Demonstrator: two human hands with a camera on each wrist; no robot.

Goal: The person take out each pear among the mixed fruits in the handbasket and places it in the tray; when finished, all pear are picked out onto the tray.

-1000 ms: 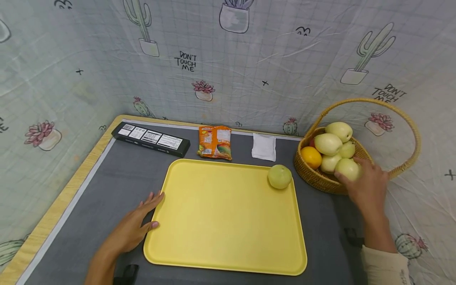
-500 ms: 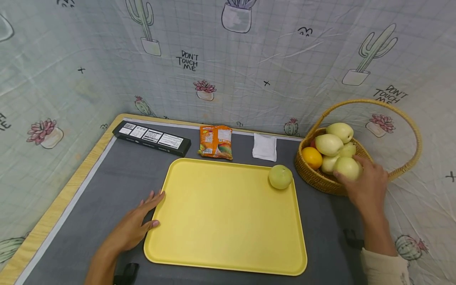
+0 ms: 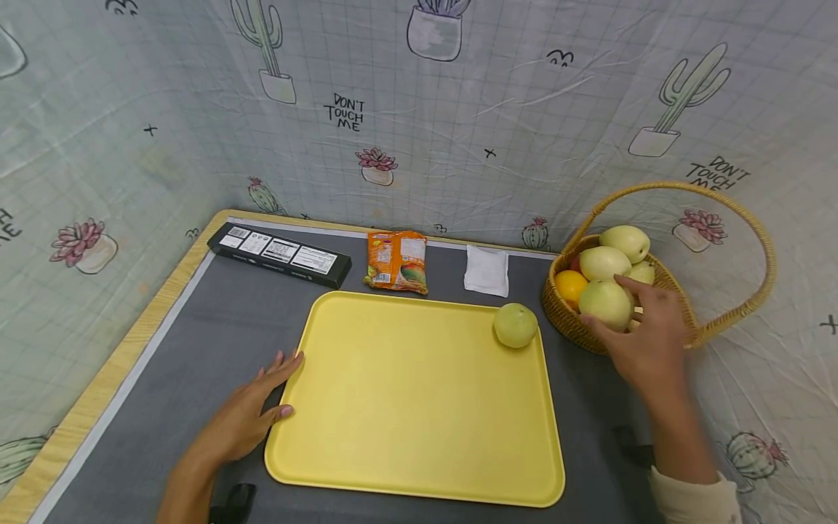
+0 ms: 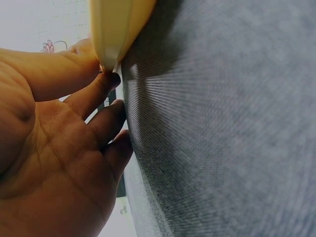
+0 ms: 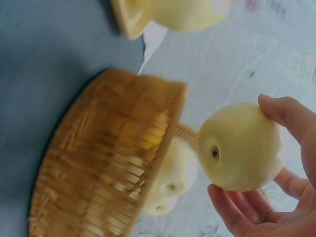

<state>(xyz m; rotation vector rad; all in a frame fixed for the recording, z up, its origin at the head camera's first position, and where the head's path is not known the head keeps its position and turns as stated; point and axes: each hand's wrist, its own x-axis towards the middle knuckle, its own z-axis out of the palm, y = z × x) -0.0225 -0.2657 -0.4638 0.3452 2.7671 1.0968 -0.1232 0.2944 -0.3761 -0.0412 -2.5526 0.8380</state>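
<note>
My right hand (image 3: 644,342) grips a pale green apple (image 3: 605,304) between thumb and fingers, held over the front of the wicker basket (image 3: 569,327). In the right wrist view the apple (image 5: 242,147) shows its dimple and is clear of the basket rim. Several more pale green fruits (image 3: 604,263) and an orange (image 3: 569,286) lie in the basket. Another green apple (image 3: 515,325) sits in the far right corner of the yellow tray (image 3: 419,400). My left hand (image 3: 238,418) rests with extended fingers against the tray's left rim; the left wrist view shows fingertips at the tray edge (image 4: 111,34).
Along the back of the table lie a long black box (image 3: 278,255), an orange snack packet (image 3: 396,262) and a white packet (image 3: 487,271). The basket's tall handle (image 3: 762,240) arches up on the right. A patterned curtain (image 3: 432,131) hangs behind.
My right hand has moved left with the apple, lifting it from its place on the basket's right side. The left hand and tray have stayed put.
</note>
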